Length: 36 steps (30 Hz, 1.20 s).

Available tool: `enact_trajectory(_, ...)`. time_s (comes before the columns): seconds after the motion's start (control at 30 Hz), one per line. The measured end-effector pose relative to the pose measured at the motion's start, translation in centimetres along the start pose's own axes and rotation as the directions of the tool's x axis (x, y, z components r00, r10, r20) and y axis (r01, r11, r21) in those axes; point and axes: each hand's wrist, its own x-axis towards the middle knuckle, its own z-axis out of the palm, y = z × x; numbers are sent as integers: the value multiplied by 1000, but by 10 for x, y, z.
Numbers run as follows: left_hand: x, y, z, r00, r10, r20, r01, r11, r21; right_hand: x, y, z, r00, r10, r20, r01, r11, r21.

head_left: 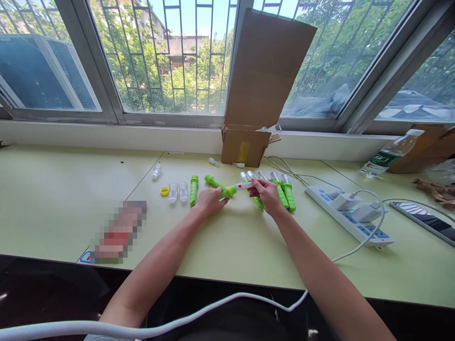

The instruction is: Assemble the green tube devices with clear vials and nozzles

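Observation:
My left hand [209, 201] is closed around a green ribbed handle [228, 192] with a yellow ring near its end. Between the fingertips of my right hand [266, 193] is a small whitish tube [243, 186] with red marks, its end at the mouth of the handle; whether it sits inside, I cannot tell. Left of my hands lie another green handle [194, 190], clear plastic caps [173, 192] and a loose yellow ring [164, 191]. One more green handle [213, 181] lies just behind my left hand. Several green handles with clear caps [288, 193] lie beside my right hand, partly hidden by it.
A cardboard box [245, 146] with a raised flap stands by the window, small whitish tubes [213, 162] near it. To the right are a power strip [350, 218] with plugs and cables, a phone [426, 220] and a plastic bottle [391, 154]. A white cable [199, 308] crosses in front.

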Motion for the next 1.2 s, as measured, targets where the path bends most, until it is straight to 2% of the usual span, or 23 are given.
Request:
enact_trajectory(0.23,-2,3,-4,1000,-13,5,13,1000,3,-2,-2,1,999,-3,46,4,1000,-11)
enact_trajectory(0.5,-4,7,-8,999,-23,50,23,1000,-9,-9,-4,10,991,-6,134,20,995,-103)
enact_trajectory(0.63,-4,6,-8,997,-36,65,36,999,-6,-11,-7,10,986,20,167,-5,996,-94)
enact_trajectory(0.8,-3,3,-5,999,-1,54,-1,999,34,-14,-9,7,969,35,245,-17,997,-73)
enact_trajectory(1.2,-3,2,-5,998,6,56,-7,1000,27,-12,-6,4,962,51,267,-29,996,-85)
